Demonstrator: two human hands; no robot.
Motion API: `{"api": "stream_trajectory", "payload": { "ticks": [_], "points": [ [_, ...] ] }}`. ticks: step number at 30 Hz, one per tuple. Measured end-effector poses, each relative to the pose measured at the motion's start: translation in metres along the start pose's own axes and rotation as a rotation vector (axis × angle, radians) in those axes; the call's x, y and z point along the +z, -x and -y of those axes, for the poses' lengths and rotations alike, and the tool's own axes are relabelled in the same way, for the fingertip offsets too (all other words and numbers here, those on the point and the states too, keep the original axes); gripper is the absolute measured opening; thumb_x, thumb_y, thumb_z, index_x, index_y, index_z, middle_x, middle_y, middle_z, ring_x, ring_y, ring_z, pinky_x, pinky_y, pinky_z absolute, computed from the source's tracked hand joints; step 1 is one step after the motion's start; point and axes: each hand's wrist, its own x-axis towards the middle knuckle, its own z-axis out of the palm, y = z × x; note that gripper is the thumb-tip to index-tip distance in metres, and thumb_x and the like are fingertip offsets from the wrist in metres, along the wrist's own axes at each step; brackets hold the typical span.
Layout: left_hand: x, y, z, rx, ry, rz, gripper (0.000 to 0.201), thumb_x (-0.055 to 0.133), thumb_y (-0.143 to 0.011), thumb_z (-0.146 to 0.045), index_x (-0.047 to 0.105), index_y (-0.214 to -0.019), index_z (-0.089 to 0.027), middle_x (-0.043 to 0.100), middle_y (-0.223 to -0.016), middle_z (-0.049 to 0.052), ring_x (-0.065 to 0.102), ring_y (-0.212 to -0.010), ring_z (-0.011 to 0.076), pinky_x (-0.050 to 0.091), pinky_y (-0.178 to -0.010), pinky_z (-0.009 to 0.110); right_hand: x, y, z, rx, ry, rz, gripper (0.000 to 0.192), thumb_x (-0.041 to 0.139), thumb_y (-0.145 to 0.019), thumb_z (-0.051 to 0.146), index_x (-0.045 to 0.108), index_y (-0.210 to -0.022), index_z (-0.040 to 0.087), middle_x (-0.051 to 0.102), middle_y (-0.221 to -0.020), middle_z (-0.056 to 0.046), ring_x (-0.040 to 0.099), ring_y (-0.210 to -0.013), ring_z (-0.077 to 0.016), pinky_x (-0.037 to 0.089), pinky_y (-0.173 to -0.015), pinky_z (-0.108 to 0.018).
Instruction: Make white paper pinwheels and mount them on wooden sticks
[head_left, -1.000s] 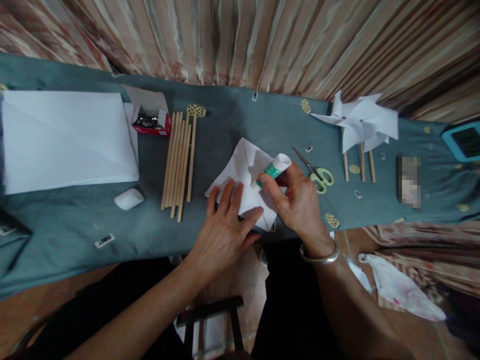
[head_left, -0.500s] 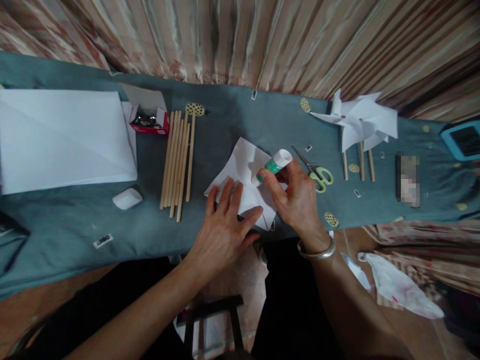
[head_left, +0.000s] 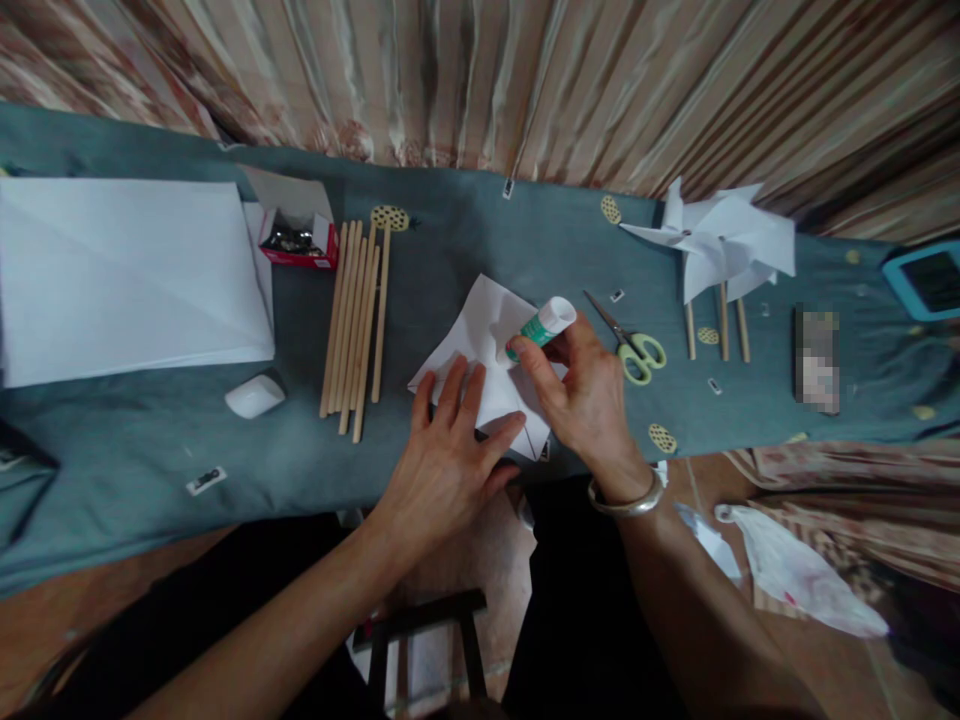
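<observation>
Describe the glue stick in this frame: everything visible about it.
The glue stick is a small tube, seemingly plastic, with a green body and a white far end. It lies tilted, its lower end pointing down-left onto the folded white paper on the grey-blue cloth. The right hand grips it between thumb and fingers; the left hand lies flat on the paper beside it. Whether the tip touches the paper cannot be told.

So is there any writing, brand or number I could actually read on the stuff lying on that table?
None can be read.
Glue stick in the right hand: green label, print too blurred.
Red box: no legible print.
Small tags on the cloth: dark marks, too small.
Dark flat object: face is blurred out.
</observation>
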Motion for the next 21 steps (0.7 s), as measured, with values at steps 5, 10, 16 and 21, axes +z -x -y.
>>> {"api": "stream_trajectory", "payload": {
  "ticks": [5,10,16,21],
  "points": [
    [-0.0015,-0.0004,-0.0003,-0.006,0.005,0.017,0.048,0.067,-0.083,-0.038,0.056,-0.128,-0.026,0.035,-0.15,0.017,0.026,-0.141,0.0439,0.025,-0.108,0.069,0.0004,0.0005,0.0014,-0.014,-0.023,0.03,0.026,0.056,-0.089,0.044,0.057,-0.101,0.021,0.074,-0.086,-0.005,0.071,-0.077,-0.0208,0.051,-0.068,-0.032],
    [-0.0014,-0.0009,-0.0005,-0.011,-0.009,0.029,0.051,0.069,-0.081,-0.039,0.056,-0.129,-0.027,0.035,-0.149,0.018,0.027,-0.14,0.0453,0.025,-0.107,0.07,-0.0008,0.0016,0.0043,-0.026,-0.011,0.055,0.024,0.057,-0.089,0.042,0.057,-0.098,0.021,0.073,-0.084,-0.004,0.07,-0.074,-0.0193,0.049,-0.065,-0.03],
    [0.0005,0.0002,-0.0006,-0.012,-0.014,0.032,0.05,0.068,-0.082,-0.039,0.056,-0.129,-0.027,0.033,-0.15,0.017,0.025,-0.141,0.045,0.024,-0.108,0.069,-0.0049,0.0036,0.0058,-0.035,0.005,0.065,0.022,0.058,-0.088,0.041,0.057,-0.096,0.02,0.072,-0.079,-0.002,0.069,-0.071,-0.0183,0.047,-0.063,-0.029],
    [0.0,0.0004,-0.0003,-0.011,-0.01,0.034,0.05,0.068,-0.082,-0.04,0.056,-0.129,-0.027,0.035,-0.149,0.018,0.026,-0.141,0.0455,0.024,-0.109,0.069,-0.007,0.0039,0.0035,-0.022,0.002,0.065,0.023,0.057,-0.088,0.041,0.058,-0.095,0.019,0.071,-0.077,-0.002,0.068,-0.068,-0.0172,0.046,-0.061,-0.028]
  ]
}}
